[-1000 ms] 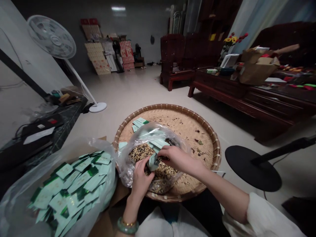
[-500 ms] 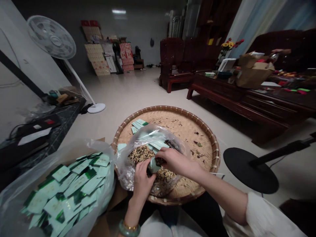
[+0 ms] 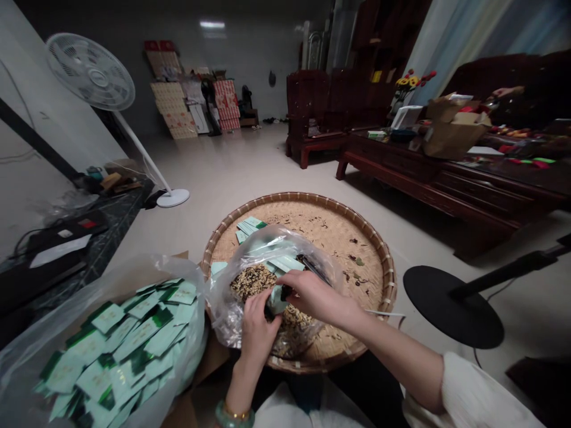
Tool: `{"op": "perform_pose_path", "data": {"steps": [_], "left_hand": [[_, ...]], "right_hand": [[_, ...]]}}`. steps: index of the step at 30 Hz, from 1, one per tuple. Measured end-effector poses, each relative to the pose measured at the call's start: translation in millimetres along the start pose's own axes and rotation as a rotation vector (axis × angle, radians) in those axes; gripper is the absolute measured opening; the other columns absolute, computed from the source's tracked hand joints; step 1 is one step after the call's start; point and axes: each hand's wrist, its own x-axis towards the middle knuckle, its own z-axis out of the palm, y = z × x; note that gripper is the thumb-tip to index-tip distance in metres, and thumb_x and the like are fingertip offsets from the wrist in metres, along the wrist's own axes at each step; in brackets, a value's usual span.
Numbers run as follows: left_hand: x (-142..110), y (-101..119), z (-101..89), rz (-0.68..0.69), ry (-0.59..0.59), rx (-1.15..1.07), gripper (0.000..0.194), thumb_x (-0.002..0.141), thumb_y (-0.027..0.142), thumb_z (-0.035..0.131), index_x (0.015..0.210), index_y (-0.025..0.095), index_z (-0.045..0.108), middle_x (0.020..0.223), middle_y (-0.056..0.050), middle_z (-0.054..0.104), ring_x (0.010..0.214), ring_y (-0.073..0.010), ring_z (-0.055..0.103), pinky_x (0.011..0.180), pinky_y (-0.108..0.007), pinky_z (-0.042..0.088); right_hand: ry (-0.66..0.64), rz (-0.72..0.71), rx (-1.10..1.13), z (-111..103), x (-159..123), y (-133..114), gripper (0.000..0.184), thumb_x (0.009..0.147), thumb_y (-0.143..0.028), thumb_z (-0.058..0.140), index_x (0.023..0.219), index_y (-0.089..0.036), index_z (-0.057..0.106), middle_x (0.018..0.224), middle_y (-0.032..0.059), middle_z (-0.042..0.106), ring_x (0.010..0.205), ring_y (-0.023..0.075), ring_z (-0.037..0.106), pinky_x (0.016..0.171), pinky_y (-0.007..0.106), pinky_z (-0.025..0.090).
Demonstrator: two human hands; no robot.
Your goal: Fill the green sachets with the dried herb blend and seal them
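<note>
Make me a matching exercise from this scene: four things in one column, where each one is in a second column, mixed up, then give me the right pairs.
Things
1. Green bangle
2. Standing fan
3. Round woven tray
4. Yellow and red flowers

Places
A. On the floor beside the dark counter
B. On the dark wooden table
C. On the left wrist
D. Beneath the clear plastic bag

Right pairs: 1-C, 2-A, 3-D, 4-B
</note>
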Motion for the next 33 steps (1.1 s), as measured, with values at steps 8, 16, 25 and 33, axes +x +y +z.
{"op": "perform_pose_path", "data": {"steps": [8,16,25,33], "left_hand": [[-1,-1,-0.4,-0.129,-0.022,-0.062,0.047,0.066,0.010,0.059,0.111,0.019,0.057,0.104,-0.008,0.063,0.096,-0.0253,0.058,0.073,-0.039,0.053],[-3,1,2.0,-0.165,-0.063,-0.167,0.043,0.068,0.012,0.060,0.111,0.018,0.055,0.108,-0.009,0.062,0.096,-0.0226,0.060,0.075,-0.036,0.054],[-7,-1,1.5,-0.224,-0.096,-0.306,0.042,0.066,0.011,0.062,0.107,0.018,0.055,0.107,-0.008,0.063,0.092,-0.0209,0.064,0.075,-0.034,0.056],[-5,5,-2.2,-0.204,-0.064,-0.307,0.040,0.068,0.017,0.065,0.107,0.018,0.055,0.107,-0.008,0.062,0.094,-0.0218,0.063,0.075,-0.034,0.055]], "right_hand": [[0.151,0.013,0.146,6,-10,6,0.030,0.082,-0.007,0.052,0.109,-0.017,0.061,0.100,0.0090,0.065,0.094,0.0190,0.058,0.084,0.032,0.045],[-0.036,-0.019,-0.098,16,-19,6,0.018,0.083,-0.023,0.061,0.098,-0.017,0.067,0.093,0.0092,0.062,0.092,0.0223,0.054,0.078,0.031,0.044],[0.120,-0.023,0.265,11,-20,22,0.021,0.081,-0.004,0.055,0.090,-0.016,0.070,0.086,0.0055,0.070,0.078,0.0151,0.064,0.073,0.025,0.048],[0.268,-0.016,0.184,18,-34,15,0.039,0.077,-0.036,0.067,0.113,-0.021,0.061,0.110,0.0108,0.058,0.104,0.0232,0.053,0.088,0.038,0.045]]}}
